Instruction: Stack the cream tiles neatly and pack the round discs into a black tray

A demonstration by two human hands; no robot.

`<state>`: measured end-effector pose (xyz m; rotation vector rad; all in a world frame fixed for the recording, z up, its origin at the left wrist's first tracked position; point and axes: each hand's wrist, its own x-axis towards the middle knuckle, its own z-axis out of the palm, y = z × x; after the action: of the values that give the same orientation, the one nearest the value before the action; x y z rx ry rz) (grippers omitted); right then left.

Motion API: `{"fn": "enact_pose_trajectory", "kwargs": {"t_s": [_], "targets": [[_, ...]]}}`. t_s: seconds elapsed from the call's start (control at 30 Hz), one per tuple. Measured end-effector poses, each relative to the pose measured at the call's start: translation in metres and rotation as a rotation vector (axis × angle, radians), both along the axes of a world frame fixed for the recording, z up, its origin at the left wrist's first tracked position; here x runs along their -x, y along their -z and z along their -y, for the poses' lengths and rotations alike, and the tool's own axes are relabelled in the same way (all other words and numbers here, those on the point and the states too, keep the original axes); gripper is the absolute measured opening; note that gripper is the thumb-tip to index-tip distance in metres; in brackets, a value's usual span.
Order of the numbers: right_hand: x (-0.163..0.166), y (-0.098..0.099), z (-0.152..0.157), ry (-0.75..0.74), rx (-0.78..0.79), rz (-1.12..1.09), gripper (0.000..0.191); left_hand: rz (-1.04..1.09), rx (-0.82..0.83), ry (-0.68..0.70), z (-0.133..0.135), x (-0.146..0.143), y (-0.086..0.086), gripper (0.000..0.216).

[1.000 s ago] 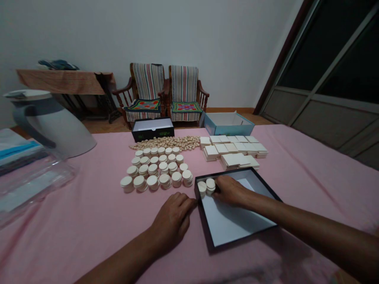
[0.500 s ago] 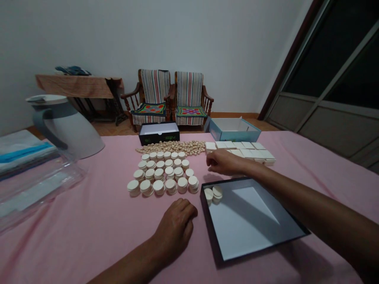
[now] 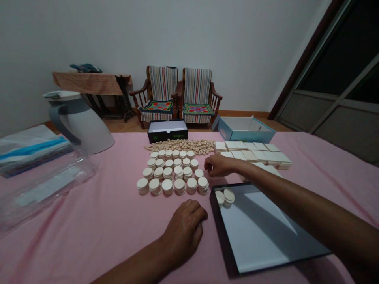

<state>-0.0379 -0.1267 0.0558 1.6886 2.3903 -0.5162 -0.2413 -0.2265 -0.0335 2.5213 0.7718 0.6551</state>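
Observation:
Round white wooden discs [image 3: 179, 184] stand in short stacks, set out in several rows on the pink cloth. My right hand [image 3: 217, 165] hovers just right of the rows, fingers bent down and closed; whatever they hold, if anything, is hidden. Below my right forearm lies a shallow black-edged box lid [image 3: 266, 236] with a white inside. Two small stacks of discs [image 3: 228, 196] sit in its far left corner. My left hand [image 3: 185, 228] rests on the cloth between the front row and the lid, its fingers curled in, with nothing seen in them.
Behind the discs lie a heap of small wooden beads [image 3: 189, 147] and stacked square white tiles [image 3: 254, 155]. A black box [image 3: 167, 136] and a blue box [image 3: 245, 136] stand at the back. A jug [image 3: 85, 126] and clear plastic packaging [image 3: 50, 189] are on the left.
My right hand has moved left, closer to the right end of the disc rows. My left hand stays on the cloth. The whole view has shifted slightly.

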Motion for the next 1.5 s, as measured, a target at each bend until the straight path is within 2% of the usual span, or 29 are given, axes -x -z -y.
{"fn": "enact_pose_trajectory", "kwargs": {"t_s": [0.13, 0.27, 0.43, 0.57, 0.7, 0.83, 0.97, 1.03, 1.23, 1.5], "targets": [[0.002, 0.008, -0.001, -0.035, -0.006, -0.061, 0.042, -0.012, 0.0, -0.005, 0.0, 0.0, 0.0, 0.028], [0.0, 0.021, -0.004, -0.078, -0.041, -0.147, 0.036, -0.014, -0.008, -0.005, 0.001, 0.0, -0.001, 0.027], [-0.008, 0.037, -0.009, -0.112, -0.014, -0.264, 0.036, 0.002, -0.006, -0.009, 0.001, -0.001, -0.002, 0.027], [-0.011, 0.043, -0.009, -0.128, -0.027, -0.286, 0.038, 0.006, -0.005, -0.004, 0.0, -0.001, -0.002, 0.027], [-0.017, 0.032, -0.006, -0.086, -0.014, -0.235, 0.04, -0.01, 0.003, -0.013, 0.0, 0.0, -0.003, 0.027], [-0.022, 0.007, 0.003, -0.051, -0.085, -0.234, 0.028, -0.022, 0.014, -0.008, 0.001, 0.0, -0.002, 0.027], [-0.012, -0.011, 0.019, -0.012, -0.176, -0.165, 0.018, 0.003, 0.012, -0.016, 0.0, 0.001, 0.001, 0.03], [-0.004, -0.013, 0.028, 0.053, -0.15, -0.097, 0.022, 0.032, 0.015, -0.031, -0.001, 0.001, 0.002, 0.03], [0.023, -0.007, 0.048, 0.234, -0.071, 0.146, 0.051, 0.095, 0.02, -0.133, -0.004, 0.002, -0.002, 0.025], [0.047, -0.004, 0.046, 0.345, -0.017, 0.162, 0.057, 0.098, -0.009, -0.151, -0.004, 0.002, -0.001, 0.022]]}}
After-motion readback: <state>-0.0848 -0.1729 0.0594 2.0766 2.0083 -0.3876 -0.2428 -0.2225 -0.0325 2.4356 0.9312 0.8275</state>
